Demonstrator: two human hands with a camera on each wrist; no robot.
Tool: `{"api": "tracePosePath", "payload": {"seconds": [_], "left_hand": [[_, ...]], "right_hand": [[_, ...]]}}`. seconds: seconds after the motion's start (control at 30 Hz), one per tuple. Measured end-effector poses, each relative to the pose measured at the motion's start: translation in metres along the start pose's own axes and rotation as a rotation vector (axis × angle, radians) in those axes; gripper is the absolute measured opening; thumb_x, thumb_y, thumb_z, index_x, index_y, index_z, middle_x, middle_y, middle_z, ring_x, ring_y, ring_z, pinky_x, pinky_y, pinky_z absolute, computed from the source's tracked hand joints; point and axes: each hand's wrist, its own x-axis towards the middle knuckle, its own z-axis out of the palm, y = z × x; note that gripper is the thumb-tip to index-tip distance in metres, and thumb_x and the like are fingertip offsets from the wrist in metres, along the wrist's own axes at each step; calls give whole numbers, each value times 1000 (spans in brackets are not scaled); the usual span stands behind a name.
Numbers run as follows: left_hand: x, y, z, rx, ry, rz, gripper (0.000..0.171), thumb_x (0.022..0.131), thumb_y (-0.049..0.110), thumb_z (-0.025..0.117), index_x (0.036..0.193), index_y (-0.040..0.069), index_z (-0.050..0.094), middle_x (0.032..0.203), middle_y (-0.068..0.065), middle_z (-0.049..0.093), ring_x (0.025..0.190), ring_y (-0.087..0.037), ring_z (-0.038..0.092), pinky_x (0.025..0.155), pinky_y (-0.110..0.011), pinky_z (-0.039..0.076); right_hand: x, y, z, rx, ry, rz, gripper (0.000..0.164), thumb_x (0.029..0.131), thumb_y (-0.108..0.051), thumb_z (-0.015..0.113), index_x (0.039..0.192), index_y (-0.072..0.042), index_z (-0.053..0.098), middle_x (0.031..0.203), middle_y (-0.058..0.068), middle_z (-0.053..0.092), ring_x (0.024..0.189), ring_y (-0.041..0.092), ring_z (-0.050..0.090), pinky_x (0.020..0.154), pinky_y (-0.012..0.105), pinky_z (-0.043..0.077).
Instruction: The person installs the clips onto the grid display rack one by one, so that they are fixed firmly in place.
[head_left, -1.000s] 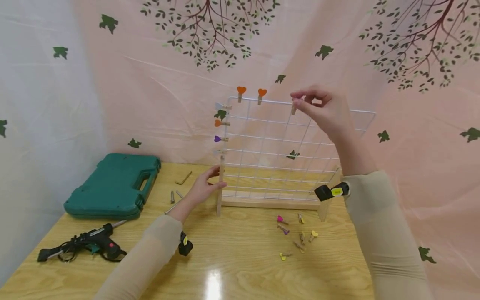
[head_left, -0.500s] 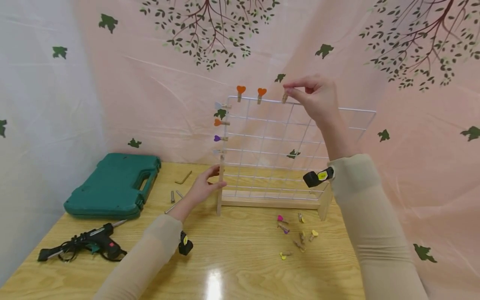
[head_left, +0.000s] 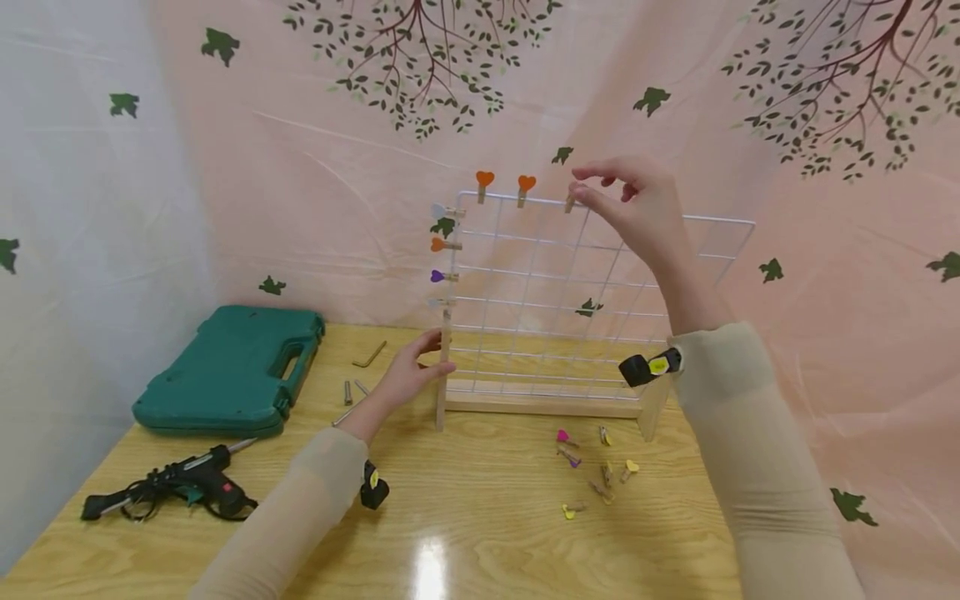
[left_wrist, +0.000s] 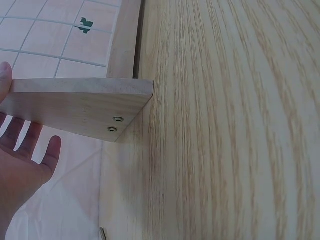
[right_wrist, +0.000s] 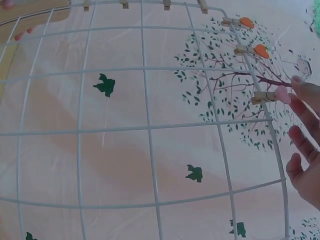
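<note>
A white wire grid (head_left: 551,283) stands upright in a wooden frame. My left hand (head_left: 408,375) holds the frame's left wooden upright (head_left: 442,400), thumb on its front edge and fingers behind; the left wrist view shows that thumb on the wooden board (left_wrist: 80,102). My right hand (head_left: 637,200) is at the grid's top wire, thumb and index finger parted beside a small clothespin (head_left: 570,202). In the right wrist view this clothespin (right_wrist: 265,97) sits on the wire, its pink heart (right_wrist: 282,95) right at the fingertips. Two orange-heart clothespins (head_left: 484,182) are clipped further left.
Several heart clothespins (head_left: 437,277) line the grid's left side. Loose clothespins (head_left: 606,473) lie on the table before the frame. At left are a green case (head_left: 225,371), a black glue gun (head_left: 195,479), an Allen key (head_left: 370,354) and bolts (head_left: 347,392).
My right hand has moved left along the top wire with the clothespin, then its thumb and index finger have parted, leaving the clothespin on the wire. The left hand stays put.
</note>
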Motion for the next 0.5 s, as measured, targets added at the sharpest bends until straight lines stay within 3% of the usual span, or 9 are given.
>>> {"api": "tracePosePath", "payload": {"seconds": [0.2, 0.33, 0.4, 0.5], "left_hand": [[-5, 15, -3, -28, -10, -1, 64, 79, 30, 66, 134, 13, 38, 130, -11, 47, 121, -28, 40, 90, -45, 40], [-11, 29, -4, -47, -13, -2, 62, 81, 20, 65, 134, 6, 37, 130, -17, 45, 122, -33, 38, 91, -49, 38], [-12, 30, -4, -42, -15, -5, 62, 81, 20, 65, 134, 6, 36, 130, -17, 45, 122, -33, 38, 91, -48, 38], [-7, 16, -3, -26, 1, 9, 64, 80, 29, 65, 135, 11, 37, 130, -12, 47, 121, -28, 40, 90, -45, 40]], "right_hand": [[-34, -8, -5, 20, 17, -138, 21, 78, -14, 68, 99, -12, 69, 94, 1, 64, 80, 11, 43, 64, 24, 31], [-71, -8, -2, 17, -96, -148, 20, 78, -6, 67, 99, -7, 67, 96, 6, 63, 79, 11, 43, 66, 24, 32], [-90, 5, 5, 16, -172, -132, 22, 78, -6, 67, 100, -10, 67, 100, 4, 63, 80, 11, 45, 66, 23, 33], [-119, 38, 19, -15, -289, -92, 25, 79, -16, 68, 104, -19, 66, 101, -4, 62, 81, 8, 46, 65, 23, 35]]}}
